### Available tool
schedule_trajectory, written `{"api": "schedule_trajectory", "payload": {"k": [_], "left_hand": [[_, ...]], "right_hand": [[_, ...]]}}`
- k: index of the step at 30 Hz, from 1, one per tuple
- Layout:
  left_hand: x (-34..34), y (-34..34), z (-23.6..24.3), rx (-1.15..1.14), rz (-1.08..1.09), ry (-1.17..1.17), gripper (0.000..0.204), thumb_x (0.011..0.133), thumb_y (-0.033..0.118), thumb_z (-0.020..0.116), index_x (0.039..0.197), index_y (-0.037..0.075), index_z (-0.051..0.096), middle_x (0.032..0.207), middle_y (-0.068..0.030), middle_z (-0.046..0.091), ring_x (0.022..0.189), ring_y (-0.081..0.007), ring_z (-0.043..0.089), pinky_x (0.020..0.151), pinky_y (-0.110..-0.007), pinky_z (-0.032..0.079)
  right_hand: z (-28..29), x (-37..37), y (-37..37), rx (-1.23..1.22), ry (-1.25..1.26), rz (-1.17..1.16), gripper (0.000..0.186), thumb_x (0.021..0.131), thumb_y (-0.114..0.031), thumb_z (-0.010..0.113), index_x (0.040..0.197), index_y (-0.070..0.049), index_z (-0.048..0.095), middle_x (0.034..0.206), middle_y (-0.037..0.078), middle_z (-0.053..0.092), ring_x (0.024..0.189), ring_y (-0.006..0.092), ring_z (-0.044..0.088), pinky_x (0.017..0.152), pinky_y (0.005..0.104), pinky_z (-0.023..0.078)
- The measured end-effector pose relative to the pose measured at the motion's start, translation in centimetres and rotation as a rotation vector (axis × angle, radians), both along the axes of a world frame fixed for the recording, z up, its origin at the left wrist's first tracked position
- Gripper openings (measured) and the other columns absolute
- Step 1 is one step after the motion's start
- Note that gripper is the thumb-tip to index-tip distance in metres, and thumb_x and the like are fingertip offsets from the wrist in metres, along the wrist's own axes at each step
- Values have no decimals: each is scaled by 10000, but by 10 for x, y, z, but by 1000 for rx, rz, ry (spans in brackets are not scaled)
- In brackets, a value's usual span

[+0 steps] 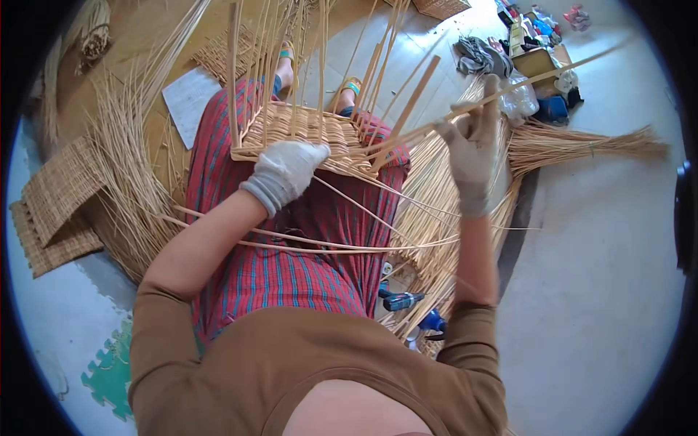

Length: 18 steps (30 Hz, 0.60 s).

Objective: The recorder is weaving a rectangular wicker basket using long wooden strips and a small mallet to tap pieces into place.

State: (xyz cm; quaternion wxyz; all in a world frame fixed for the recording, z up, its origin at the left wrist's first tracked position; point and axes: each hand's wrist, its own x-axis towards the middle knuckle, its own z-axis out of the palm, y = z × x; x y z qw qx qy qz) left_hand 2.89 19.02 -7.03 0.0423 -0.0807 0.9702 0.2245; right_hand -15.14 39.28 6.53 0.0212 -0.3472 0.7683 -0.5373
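A partly woven wicker basket (298, 125) rests on my lap, with several thin stakes and flat slats rising from its edges. My left hand (287, 168), in a white knitted glove, is closed on the basket's near edge, fingers partly hidden. Off to the right, my gloved right hand (474, 149) is raised and somewhat blurred. Its fingers pinch a long wicker strand (556, 73), which runs from the basket's right corner up past the hand. Other loose strands (342, 251) trail across my lap below the basket.
Long wicker rods (120, 145) spread over the floor at left, near woven panels (62, 189). A tied bundle (582, 145) and more rods lie at right. A drill-like tool (401, 300) sits beside my right thigh. Assorted goods (538, 62) crowd the far right.
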Motion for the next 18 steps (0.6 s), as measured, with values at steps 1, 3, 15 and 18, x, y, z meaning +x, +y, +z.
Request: {"api": "schedule_trajectory", "payload": {"k": [1, 3, 15, 18], "left_hand": [[-2, 1, 0, -15, -5, 17, 361, 995, 109, 555, 1317, 179, 702, 1124, -158, 766, 1027, -358, 746, 882, -472, 594], [-3, 0, -3, -37, 15, -11, 347, 996, 124, 569, 1311, 185, 703, 1075, -166, 766, 995, -368, 748, 854, -486, 594], [13, 22, -29, -128, 123, 459, 510, 912, 235, 746, 1405, 171, 635, 1096, -65, 696, 1050, -267, 696, 897, -428, 533], [10, 19, -26, -223, 58, 701, 529, 981, 172, 633, 1496, 284, 585, 1137, -50, 693, 1005, -249, 708, 864, -422, 553]], "right_hand": [[-3, 17, -6, 74, 230, -205, 1120, 811, -17, 889, 1711, -81, 225, 945, 16, 606, 745, 44, 509, 615, 190, 404], [-16, 43, -23, -127, 406, -414, 968, 900, 17, 762, 1706, -110, 242, 1064, 27, 664, 741, 97, 545, 666, 252, 479], [-83, 12, -184, 480, 456, -59, 296, 1063, -342, 579, 1047, -79, 714, 923, 127, 792, 882, 387, 753, 795, 489, 572], [-95, -4, -173, 302, 304, -150, 418, 1104, -460, 528, 1106, -76, 693, 845, 119, 779, 838, 354, 754, 777, 473, 569]]}}
